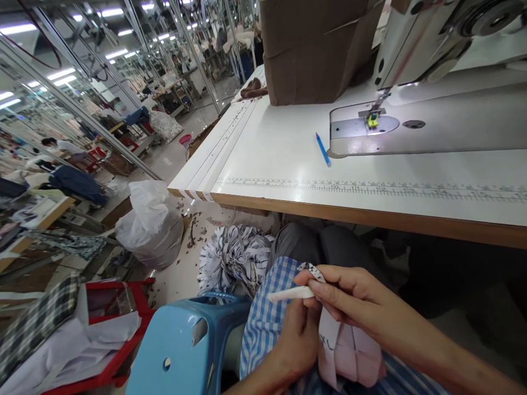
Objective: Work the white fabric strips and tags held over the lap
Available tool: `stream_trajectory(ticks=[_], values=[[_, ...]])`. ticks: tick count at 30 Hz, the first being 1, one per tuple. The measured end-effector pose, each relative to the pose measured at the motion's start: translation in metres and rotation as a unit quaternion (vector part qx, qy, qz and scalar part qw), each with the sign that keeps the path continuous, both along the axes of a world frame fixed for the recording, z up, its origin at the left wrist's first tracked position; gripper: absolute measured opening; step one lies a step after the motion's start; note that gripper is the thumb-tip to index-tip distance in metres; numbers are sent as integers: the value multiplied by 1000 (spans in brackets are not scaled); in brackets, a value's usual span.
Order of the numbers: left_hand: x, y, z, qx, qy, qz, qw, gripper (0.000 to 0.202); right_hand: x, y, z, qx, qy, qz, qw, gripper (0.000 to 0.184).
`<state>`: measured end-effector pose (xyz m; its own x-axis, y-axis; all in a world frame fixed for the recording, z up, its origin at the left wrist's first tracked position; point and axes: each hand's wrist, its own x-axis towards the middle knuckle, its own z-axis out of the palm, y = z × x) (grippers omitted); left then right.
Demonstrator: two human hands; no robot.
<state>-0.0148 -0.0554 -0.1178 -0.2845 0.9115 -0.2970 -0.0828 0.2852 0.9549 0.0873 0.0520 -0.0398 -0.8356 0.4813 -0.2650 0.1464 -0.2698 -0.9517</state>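
Pinching a narrow white fabric strip (291, 294) between thumb and fingers, the right hand (346, 293) held it low over the person's lap, below the front edge of the sewing table (288, 159). The left hand (298, 340) sat just beneath, fingers curled shut around the bunched blue checked cloth (265, 318) and touching the strip's near end; whether it also gripped the strip was hard to tell. A small black-and-white printed piece (308, 268) peeked out above the right fingers. Pink fabric (349, 356) lay under the right wrist. On the table, a blue pen (323, 149) rested just beside the sewing machine (432, 82). A light blue stool (181, 345) stood left of the lap, near a bundle of striped scraps (233, 255).
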Motion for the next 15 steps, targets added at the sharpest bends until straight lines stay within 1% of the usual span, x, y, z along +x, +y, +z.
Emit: stream_trajectory(ticks=[1,3,5,8,12,15], values=[[3,1,-3,-4,0,15,1000,52,0,0,-1,-2,-2,2,1000,56],[10,1,-10,-3,-7,24,1000,51,1,0,-3,-6,-5,3,1000,57],[14,1,-14,9,-9,17,1000,48,2,1,-5,-12,-6,-4,1000,60],[15,0,-17,29,12,8,999,41,3,0,-5,-20,-9,-18,1000,63],[9,10,-15,42,65,-44,996,32,5,-3,2,-11,-9,-9,1000,58],[1,17,-7,37,92,-75,992,31,12,-2,5,0,-6,-6,1000,51]])
